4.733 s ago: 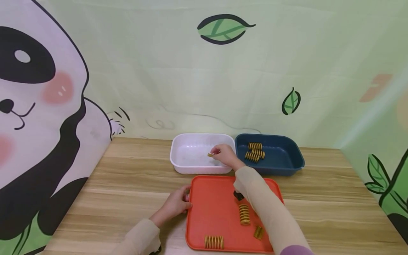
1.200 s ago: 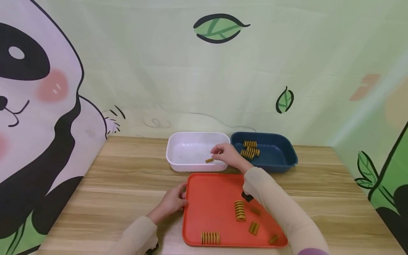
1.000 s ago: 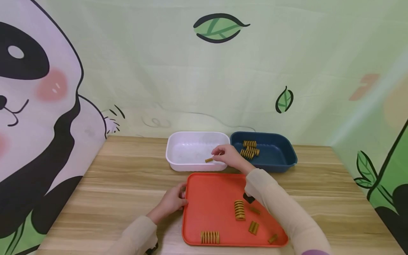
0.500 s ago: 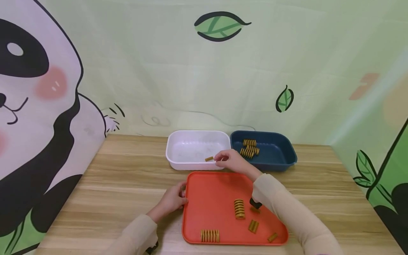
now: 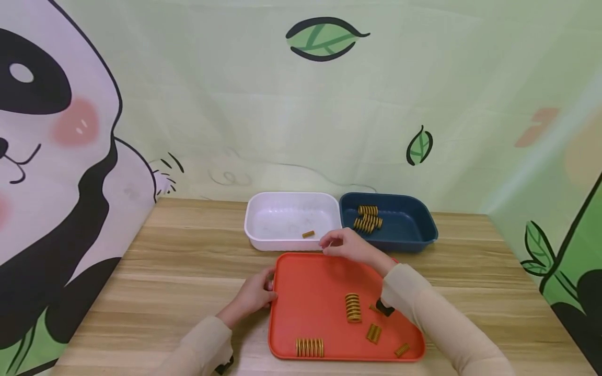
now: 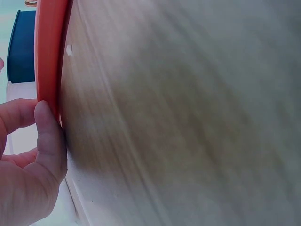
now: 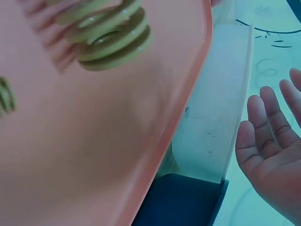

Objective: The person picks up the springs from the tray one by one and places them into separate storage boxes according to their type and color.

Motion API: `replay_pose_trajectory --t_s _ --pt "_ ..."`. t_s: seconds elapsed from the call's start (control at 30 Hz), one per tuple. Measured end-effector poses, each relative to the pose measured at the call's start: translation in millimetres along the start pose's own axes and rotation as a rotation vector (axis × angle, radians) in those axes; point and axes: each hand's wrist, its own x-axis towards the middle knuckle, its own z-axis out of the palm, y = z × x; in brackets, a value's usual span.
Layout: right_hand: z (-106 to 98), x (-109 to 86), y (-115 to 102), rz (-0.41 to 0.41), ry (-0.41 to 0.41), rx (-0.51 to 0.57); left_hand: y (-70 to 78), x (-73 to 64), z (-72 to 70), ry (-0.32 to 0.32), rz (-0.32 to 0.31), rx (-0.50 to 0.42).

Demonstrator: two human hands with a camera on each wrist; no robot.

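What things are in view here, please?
table: one, brown, foreground
backdrop: one, pale green, behind
tray: one, red, on table
white bin: one, white, beyond tray
blue bin: one, dark blue, beside it
large springs: two, gold, on tray
smaller springs: four, gold, tray (three), white bin (one)
clustered springs: at least three, gold, in blue bin
wrist devices: two, black, cuffs
sleeves: two, beige, forearms
left hand: one, holding tray
right hand: one, above tray

The counter has a streaky, pale wood-grain top. A white bin stands towards the back, a dark blue bin just right of it; a red tray lies flat in front of both.
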Motion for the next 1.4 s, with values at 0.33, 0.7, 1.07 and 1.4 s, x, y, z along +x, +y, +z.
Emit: replay_pose_trajectory --t_s 0.33,0.7,1.07,1.4 --pt "3 -12.3 9 -0.020 -0.059 0.033 -0.1 -0.8 0.9 0.004 0.003 -0.015" --pt "8 -23.7 12 -0.007 -0.146 0.038 0.1 -0.4 1.5 0.006 -0.012 -0.025" --pt "12 -31.9 21 -0.051 -0.227 0.067 -0.1 -0.2 1.7 0.006 -0.005 -0.012" --pt "14 -40.0 24 0.013 -0.294 0.071 1.0 -0.7 1.8 0.004 -0.009 -0.019"
